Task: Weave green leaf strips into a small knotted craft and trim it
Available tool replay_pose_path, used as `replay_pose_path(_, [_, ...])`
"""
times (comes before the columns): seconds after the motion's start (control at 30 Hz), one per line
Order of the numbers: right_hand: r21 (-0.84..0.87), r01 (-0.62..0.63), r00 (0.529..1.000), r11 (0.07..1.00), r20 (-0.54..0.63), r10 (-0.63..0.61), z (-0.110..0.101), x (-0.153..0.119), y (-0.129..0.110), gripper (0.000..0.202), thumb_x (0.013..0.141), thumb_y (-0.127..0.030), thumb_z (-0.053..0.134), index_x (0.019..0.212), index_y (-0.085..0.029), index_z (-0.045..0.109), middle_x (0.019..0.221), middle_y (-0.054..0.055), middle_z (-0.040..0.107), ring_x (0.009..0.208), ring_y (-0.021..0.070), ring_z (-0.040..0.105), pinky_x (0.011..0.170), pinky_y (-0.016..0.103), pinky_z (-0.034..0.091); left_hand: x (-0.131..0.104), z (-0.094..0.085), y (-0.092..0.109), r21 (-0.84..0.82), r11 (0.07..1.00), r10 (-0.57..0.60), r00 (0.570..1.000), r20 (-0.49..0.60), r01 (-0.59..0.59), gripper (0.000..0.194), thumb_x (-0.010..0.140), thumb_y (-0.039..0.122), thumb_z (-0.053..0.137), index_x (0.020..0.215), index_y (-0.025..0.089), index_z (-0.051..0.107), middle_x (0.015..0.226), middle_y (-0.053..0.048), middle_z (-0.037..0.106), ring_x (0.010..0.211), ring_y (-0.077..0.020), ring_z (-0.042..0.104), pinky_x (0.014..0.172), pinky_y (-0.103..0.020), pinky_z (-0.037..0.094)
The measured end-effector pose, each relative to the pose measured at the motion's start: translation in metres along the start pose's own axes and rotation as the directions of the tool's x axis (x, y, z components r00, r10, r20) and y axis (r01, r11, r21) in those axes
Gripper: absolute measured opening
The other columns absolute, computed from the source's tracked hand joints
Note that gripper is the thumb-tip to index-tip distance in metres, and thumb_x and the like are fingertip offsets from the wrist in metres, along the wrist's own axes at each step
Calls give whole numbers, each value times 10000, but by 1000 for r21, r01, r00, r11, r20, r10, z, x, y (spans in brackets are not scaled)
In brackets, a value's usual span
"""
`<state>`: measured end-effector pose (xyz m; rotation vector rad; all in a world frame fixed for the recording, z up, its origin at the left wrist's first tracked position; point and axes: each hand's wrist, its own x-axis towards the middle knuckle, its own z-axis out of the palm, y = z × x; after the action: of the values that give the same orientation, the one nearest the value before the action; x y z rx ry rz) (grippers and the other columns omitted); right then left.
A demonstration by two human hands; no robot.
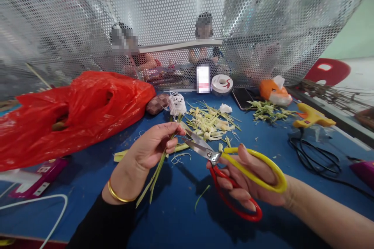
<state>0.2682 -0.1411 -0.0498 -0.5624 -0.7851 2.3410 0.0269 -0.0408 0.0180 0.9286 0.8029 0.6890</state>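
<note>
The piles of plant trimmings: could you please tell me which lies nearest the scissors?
The larger pile in the middle, just beyond the scissors; the smaller pile lies farther right, near the orange object.

A slim gold bangle [116, 197] accompanies the black left sleeve [102, 221].

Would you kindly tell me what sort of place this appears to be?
Probably a small craft workshop, judging by the red-and-yellow scissors, the plant trimmings heaped on the blue table, and what looks like a yellow glue gun.
</note>
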Motion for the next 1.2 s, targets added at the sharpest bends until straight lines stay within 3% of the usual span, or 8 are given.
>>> replay_pose_path(0.33, [-39,59,981,998,-180,-65,9,8,-1,553,851,-709,475,1057,-209,592,678,-37,495,394,33,327,352,148,417,3,8,-9,10,999,-42,999,18,42,150,743,223,741,715,90,677,720,-7,634,383,0,422,356,-129,328])
replay_pose_path(0.63, [-287,103,841,952,-486,-238,7,4,-21,511,834,-684,523,1032,-219,594,583,-84,411,342,12,193,314,139,245,2,6,-4,3,1000,-17,999,-51,17,121,784,179,681,708,88,662,655,1,612,374,-8,409,353,-135,325])
replay_pose_path(0.7, [-568,13,763,823,-526,-375,-2,-3,-31,526,851,-692,458,1041,-222,597,593,-60,456,347,43,292,342,176,278,2,5,0,-11,1000,-7,996,-94,6,115,816,166,646,723,99,658,624,7,594,378,-17,410,356,-139,327])
replay_pose_path(0.77, [-819,-304,665,487,-548,-507,-17,-14,-42,478,816,-625,544,1050,-216,623,578,-30,518,391,106,430,380,219,316,2,6,3,-34,999,9,988,-157,-14,130,853,145,595,741,111,649,632,4,599,389,-25,425,358,-140,332])
replay_pose_path(0.83, [-781,-625,589,-7,-465,-661,-34,-25,-52,427,797,-492,614,1124,-220,643,675,32,641,573,197,599,479,256,360,3,7,5,-54,998,28,975,-222,-41,174,885,122,540,740,115,636,669,-4,616,406,-30,453,364,-140,350])
replay_pose_path(0.9, [-573,-757,601,-313,-424,-677,-49,-35,-59,359,820,-367,585,1145,-228,653,808,76,712,708,260,669,519,279,361,4,10,5,-53,997,32,965,-261,-47,210,903,105,505,733,115,628,695,-10,629,428,-36,487,375,-142,378])
replay_pose_path(1.07, [-361,-796,598,-486,-341,-726,-57,-50,-66,223,873,-300,548,992,-198,706,849,116,712,711,273,687,471,280,323,8,20,-1,10,1000,18,977,-214,-16,176,905,109,522,787,114,652,780,-34,676,538,-74,609,399,-146,433])
replay_pose_path(1.2, [-557,-753,360,-351,99,-928,-29,-45,-63,277,957,-315,449,947,-211,705,917,91,728,685,215,676,529,288,401,13,33,-9,2,1000,2,991,-137,-1,132,891,118,566,798,115,659,869,-64,708,631,-109,673,414,-152,472])
